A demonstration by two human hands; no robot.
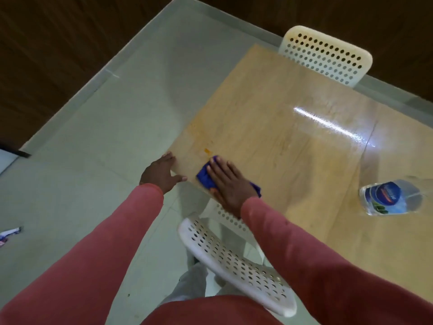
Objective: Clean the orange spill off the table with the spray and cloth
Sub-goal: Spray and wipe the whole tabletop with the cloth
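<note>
dining rm, wood table (293, 127), plastic chairs (328, 55)

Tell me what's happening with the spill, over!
Right hand flat on crumpled blue cloth; left hand braced on wooden table's corner. Small orange spill remains just beyond cloth. Clear plastic bottle aside, nothing blocking.

Person wears long dusty-red sleeves (98, 249) to the wrists, matching red top (210, 310), light grey trousers (189, 285); both hands bare.

The right hand (226, 184) hides most of the blue cloth (205, 177); the bottle's (390, 198) label is blurred.
</note>
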